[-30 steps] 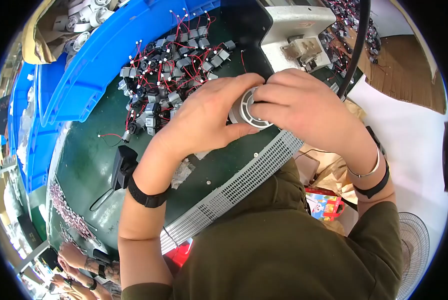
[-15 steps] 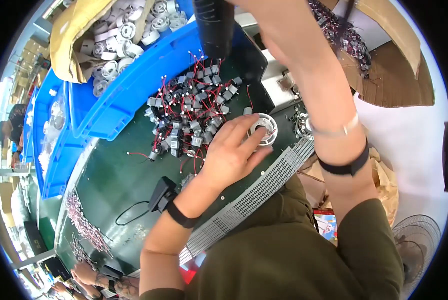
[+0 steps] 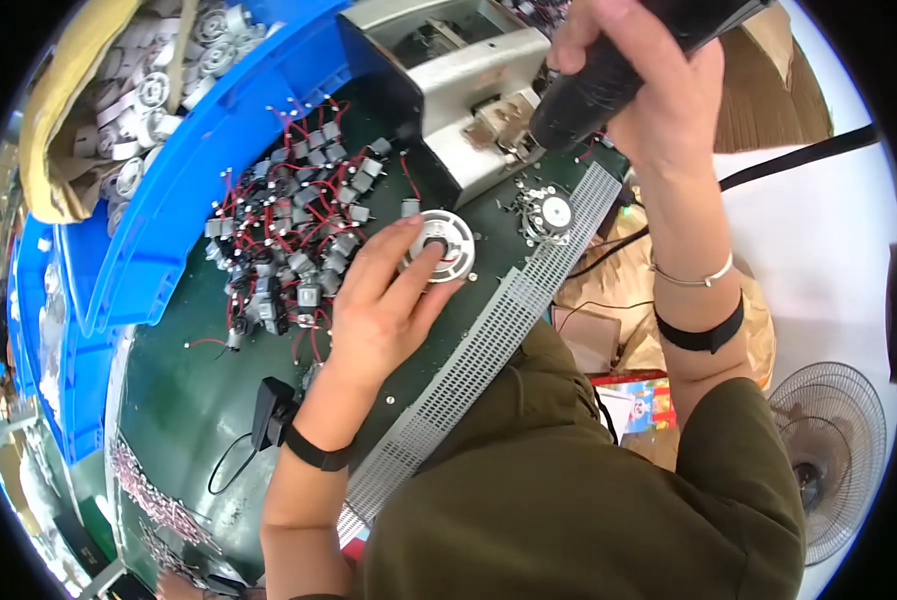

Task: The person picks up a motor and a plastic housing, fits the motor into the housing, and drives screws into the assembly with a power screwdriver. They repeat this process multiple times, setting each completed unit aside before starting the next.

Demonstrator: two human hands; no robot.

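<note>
Left hand (image 3: pixel 377 312): spread on white housing (image 3: pixel 460 237) near front edge of desk (image 3: pixel 174 385) — likely steadying
Right hand (image 3: pixel 669 105): your fist wraps black tool (image 3: pixel 591 102)

L hand (image 3: pixel 379 315) part-hides wht ring (image 3: pixel 462 243); blk tool (image 3: pixel 587 103) cut off @ top.

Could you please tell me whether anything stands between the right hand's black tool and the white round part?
Yes, partly: the path from the black tool to the white round part skirts the front of the metal machine, though clearance can't be judged. At the part, the left hand covers some of its left side.
</note>
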